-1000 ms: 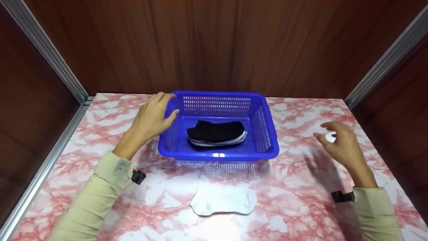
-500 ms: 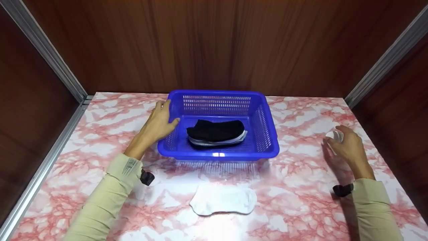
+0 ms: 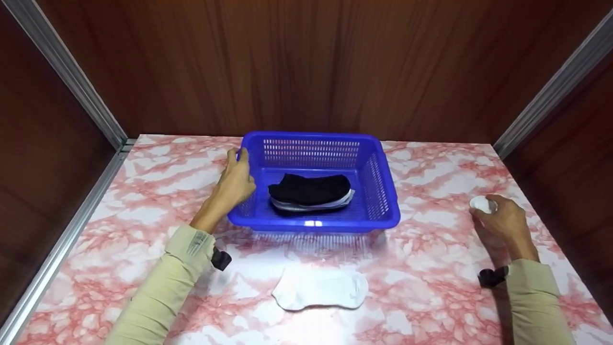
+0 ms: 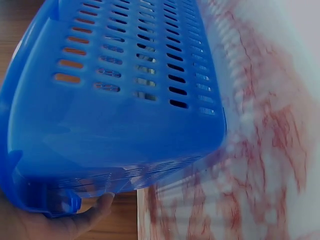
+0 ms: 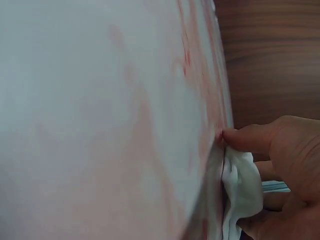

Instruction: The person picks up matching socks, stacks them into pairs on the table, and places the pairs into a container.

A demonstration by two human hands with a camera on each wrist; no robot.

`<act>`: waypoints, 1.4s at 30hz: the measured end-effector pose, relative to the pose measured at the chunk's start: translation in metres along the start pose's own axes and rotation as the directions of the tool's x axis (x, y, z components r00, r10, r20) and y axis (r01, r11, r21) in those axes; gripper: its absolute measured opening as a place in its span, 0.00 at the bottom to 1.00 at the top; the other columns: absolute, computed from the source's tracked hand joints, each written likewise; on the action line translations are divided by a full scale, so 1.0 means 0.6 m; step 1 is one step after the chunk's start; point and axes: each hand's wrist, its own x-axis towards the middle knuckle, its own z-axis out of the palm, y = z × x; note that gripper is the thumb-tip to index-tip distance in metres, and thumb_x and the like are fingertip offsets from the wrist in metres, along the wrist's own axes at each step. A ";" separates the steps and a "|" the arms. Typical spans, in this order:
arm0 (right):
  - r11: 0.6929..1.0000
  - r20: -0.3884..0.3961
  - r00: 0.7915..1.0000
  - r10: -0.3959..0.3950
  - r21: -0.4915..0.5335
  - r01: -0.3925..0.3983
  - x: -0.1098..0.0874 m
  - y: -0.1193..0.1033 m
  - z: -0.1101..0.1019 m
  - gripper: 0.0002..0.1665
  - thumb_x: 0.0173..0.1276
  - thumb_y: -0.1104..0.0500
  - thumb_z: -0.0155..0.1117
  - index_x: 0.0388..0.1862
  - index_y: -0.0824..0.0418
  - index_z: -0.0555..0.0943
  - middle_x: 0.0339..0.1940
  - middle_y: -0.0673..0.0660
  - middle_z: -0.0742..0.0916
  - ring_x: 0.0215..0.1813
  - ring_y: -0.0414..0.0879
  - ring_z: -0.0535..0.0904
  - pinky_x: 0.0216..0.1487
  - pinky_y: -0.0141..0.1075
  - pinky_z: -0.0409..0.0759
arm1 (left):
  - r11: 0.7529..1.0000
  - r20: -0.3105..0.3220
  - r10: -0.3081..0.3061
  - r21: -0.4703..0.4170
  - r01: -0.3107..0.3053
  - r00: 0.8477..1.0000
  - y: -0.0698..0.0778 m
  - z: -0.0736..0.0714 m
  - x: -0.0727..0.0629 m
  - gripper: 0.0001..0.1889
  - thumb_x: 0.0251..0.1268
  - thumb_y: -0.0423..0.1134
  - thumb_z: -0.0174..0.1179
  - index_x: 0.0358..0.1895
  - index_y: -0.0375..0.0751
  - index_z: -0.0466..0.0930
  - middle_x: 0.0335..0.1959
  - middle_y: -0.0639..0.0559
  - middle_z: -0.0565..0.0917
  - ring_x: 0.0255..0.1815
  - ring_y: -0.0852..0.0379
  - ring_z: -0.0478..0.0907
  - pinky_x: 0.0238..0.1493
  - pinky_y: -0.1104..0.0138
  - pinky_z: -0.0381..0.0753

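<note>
My left hand (image 3: 234, 183) grips the left rim of a blue plastic basket (image 3: 313, 223). In the left wrist view, a finger (image 4: 102, 205) curls under the basket's (image 4: 115, 130) rim. Inside the basket lies a flat stack of socks, a black sock (image 3: 311, 189) on top and white or grey ones beneath. On the right of the table, my right hand (image 3: 507, 221) holds a bunched white sock (image 3: 482, 205) between thumb and fingers. Close up in the right wrist view, the white sock (image 5: 243, 187) looks crumpled, its far part hidden by the hand.
Another white sock (image 3: 321, 289) lies flat on the red-and-white marbled table (image 3: 421, 287), in front of the basket. Dark wood panels (image 3: 306, 67) enclose the table at the back and both sides, with metal strips (image 3: 72, 76) at the corners.
My left hand has come down and closed round the basket's left rim. My right hand has moved slightly right and nearer to me with the bunched sock. The basket has barely shifted.
</note>
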 end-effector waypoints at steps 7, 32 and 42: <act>0.999 -0.028 0.999 0.036 0.004 -0.036 -0.003 0.007 -0.001 0.34 0.76 0.49 0.64 0.69 0.72 0.75 0.61 0.83 0.80 0.60 0.80 0.77 0.58 0.68 0.75 | 1.000 -0.011 0.005 0.013 -0.004 1.000 0.000 0.001 -0.001 0.42 0.65 0.25 0.53 0.83 0.26 0.47 0.81 0.26 0.54 0.47 0.29 0.83 0.52 0.46 0.88; 0.987 -0.195 0.968 -0.156 0.012 0.161 -0.038 -0.130 -0.021 0.20 0.68 0.64 0.73 0.58 0.67 0.87 0.49 0.78 0.88 0.50 0.75 0.85 0.50 0.66 0.80 | 0.999 -0.033 0.021 0.026 -0.020 0.999 0.001 0.005 -0.002 0.41 0.65 0.24 0.54 0.82 0.24 0.50 0.79 0.24 0.57 0.46 0.29 0.84 0.50 0.46 0.88; 0.942 -0.264 0.907 -0.328 -0.018 0.335 -0.100 -0.228 -0.015 0.17 0.62 0.66 0.78 0.51 0.63 0.90 0.38 0.72 0.92 0.35 0.64 0.88 0.36 0.53 0.80 | 1.000 -0.028 0.014 0.020 -0.014 1.000 -0.001 0.003 -0.004 0.41 0.65 0.24 0.53 0.82 0.25 0.49 0.80 0.25 0.55 0.45 0.31 0.84 0.50 0.47 0.88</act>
